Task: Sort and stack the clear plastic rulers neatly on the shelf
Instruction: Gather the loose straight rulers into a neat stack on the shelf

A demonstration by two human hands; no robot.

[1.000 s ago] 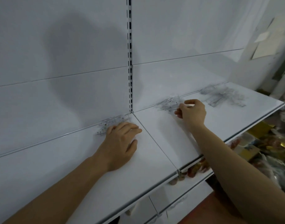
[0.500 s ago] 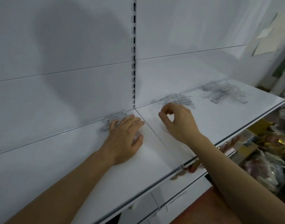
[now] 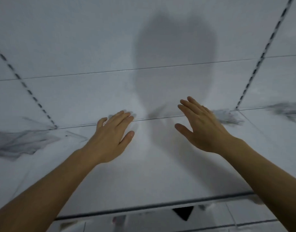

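The head view is blurred. A white shelf runs across in front of me. My left hand lies flat on it with straight fingers, fingertips near the back wall. My right hand hovers open to its right, fingers spread and holding nothing. A small pile of clear plastic rulers lies just right of my right hand at the back of the shelf. A larger smeared pile of rulers lies at the left, and another pile of rulers at the far right.
The white back wall carries two slotted uprights. My head's shadow falls on the wall between my hands. The shelf's front edge runs below my forearms, with a lower shelf underneath.
The view has swung left, so both hands now sit in the middle. My right hand has uncurled and spread open. My left hand stays flat on the shelf.
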